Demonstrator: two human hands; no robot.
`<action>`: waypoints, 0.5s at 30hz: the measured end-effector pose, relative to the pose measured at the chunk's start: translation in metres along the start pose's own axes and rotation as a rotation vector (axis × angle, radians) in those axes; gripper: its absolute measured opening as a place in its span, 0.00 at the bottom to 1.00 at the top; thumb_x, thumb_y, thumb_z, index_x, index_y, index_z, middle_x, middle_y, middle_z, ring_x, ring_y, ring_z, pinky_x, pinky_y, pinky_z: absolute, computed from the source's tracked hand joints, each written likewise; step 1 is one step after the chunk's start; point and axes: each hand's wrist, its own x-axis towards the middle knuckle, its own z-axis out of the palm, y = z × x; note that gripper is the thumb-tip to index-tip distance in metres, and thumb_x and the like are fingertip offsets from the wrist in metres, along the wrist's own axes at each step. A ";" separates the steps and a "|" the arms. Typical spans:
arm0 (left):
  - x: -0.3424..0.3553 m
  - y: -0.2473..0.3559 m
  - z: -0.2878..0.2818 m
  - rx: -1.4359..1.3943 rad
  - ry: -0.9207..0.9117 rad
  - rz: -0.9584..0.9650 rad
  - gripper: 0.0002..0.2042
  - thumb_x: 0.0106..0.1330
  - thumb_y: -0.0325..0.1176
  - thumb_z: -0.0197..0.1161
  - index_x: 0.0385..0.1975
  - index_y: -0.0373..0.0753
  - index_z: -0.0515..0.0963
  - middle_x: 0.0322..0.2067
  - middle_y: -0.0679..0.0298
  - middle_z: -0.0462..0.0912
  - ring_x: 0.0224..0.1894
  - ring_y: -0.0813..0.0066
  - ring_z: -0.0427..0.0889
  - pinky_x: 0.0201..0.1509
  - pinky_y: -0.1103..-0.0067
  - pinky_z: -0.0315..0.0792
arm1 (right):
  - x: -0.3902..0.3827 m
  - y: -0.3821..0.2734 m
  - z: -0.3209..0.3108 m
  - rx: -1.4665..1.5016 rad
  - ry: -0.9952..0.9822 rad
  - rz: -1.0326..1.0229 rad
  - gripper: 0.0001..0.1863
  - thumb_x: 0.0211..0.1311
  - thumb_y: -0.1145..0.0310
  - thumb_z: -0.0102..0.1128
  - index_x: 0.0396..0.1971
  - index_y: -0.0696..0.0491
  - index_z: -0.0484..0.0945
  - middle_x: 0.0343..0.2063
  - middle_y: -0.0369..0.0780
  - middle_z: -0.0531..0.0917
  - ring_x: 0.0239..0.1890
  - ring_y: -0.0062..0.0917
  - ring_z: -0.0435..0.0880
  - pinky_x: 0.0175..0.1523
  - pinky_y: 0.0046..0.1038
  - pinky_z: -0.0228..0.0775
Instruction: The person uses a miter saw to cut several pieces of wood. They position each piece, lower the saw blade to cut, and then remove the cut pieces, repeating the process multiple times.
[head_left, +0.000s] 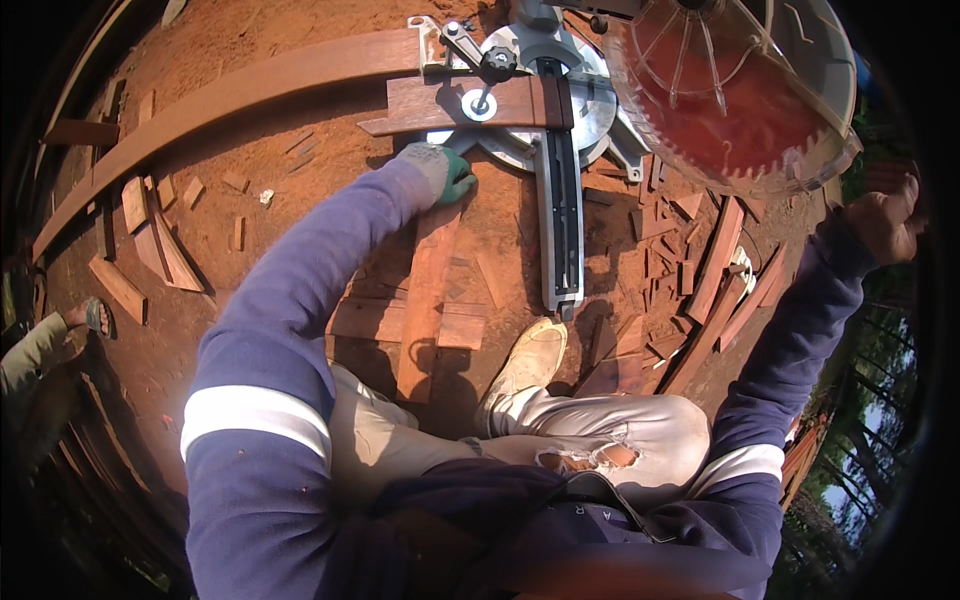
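My left hand point(447, 178), in a grey and green glove, is beside the mitre saw's metal base point(497, 152), just below a short reddish board point(430, 105). Its fingers are curled, and anything inside them is hidden. A clamp with a black knob point(498, 65) presses that board against the saw table. To the right, the round toothed blade point(725, 110) shows through its clear guard, above the table. My bare right hand point(888, 222) is raised at the far right beyond the guard, fingers closed; whatever it may grip cannot be made out.
A long plank point(230, 98) runs left from the saw. Boards point(428, 310) lie near my shoe point(530, 355). Offcuts point(660, 235) and longer strips point(708, 300) litter the reddish ground at right. Another person's foot point(98, 315) shows at far left.
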 end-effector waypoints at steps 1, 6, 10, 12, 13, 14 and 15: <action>0.000 0.000 0.000 -0.013 0.006 0.002 0.21 0.72 0.51 0.55 0.36 0.39 0.86 0.38 0.52 0.87 0.44 0.48 0.85 0.51 0.59 0.77 | -0.034 0.001 -0.007 0.023 0.080 0.057 0.10 0.68 0.79 0.55 0.44 0.66 0.80 0.38 0.48 0.86 0.40 0.29 0.85 0.50 0.27 0.79; 0.001 0.001 -0.002 -0.018 0.019 0.020 0.20 0.71 0.51 0.56 0.37 0.39 0.86 0.39 0.52 0.87 0.44 0.48 0.85 0.50 0.59 0.77 | -0.280 0.009 0.005 -0.191 -0.971 0.865 0.21 0.63 0.67 0.67 0.54 0.59 0.80 0.46 0.48 0.85 0.49 0.39 0.86 0.53 0.37 0.77; 0.001 0.009 -0.005 -0.005 -0.010 -0.012 0.19 0.69 0.50 0.57 0.37 0.40 0.87 0.39 0.51 0.87 0.44 0.48 0.85 0.50 0.59 0.77 | -0.355 0.003 0.049 -0.013 -1.047 0.318 0.25 0.67 0.68 0.62 0.64 0.48 0.75 0.50 0.47 0.82 0.45 0.45 0.84 0.54 0.42 0.76; 0.000 0.013 -0.007 0.010 -0.003 -0.016 0.18 0.68 0.48 0.58 0.36 0.40 0.87 0.38 0.51 0.87 0.43 0.48 0.85 0.49 0.59 0.78 | -0.345 -0.004 0.066 -0.043 -1.185 0.432 0.26 0.68 0.67 0.62 0.66 0.45 0.74 0.52 0.47 0.80 0.51 0.46 0.82 0.59 0.41 0.74; 0.001 0.015 -0.008 0.004 -0.007 -0.016 0.18 0.68 0.48 0.58 0.36 0.40 0.87 0.38 0.51 0.87 0.43 0.48 0.85 0.49 0.59 0.78 | -0.336 -0.008 0.074 -0.059 -1.218 0.465 0.27 0.67 0.67 0.65 0.66 0.42 0.74 0.53 0.46 0.79 0.54 0.44 0.80 0.61 0.40 0.73; 0.000 0.017 -0.008 0.000 -0.010 -0.027 0.18 0.68 0.48 0.58 0.36 0.40 0.87 0.38 0.51 0.87 0.43 0.48 0.85 0.49 0.59 0.78 | -0.329 -0.010 0.079 -0.024 -1.216 0.469 0.27 0.67 0.67 0.65 0.67 0.41 0.74 0.54 0.46 0.79 0.54 0.44 0.80 0.60 0.40 0.73; 0.000 0.018 -0.008 -0.005 -0.012 -0.042 0.18 0.68 0.48 0.58 0.36 0.40 0.87 0.38 0.51 0.87 0.43 0.48 0.85 0.49 0.59 0.78 | -0.324 -0.010 0.085 0.014 -1.214 0.470 0.27 0.68 0.67 0.64 0.67 0.40 0.74 0.54 0.46 0.79 0.54 0.43 0.80 0.60 0.40 0.73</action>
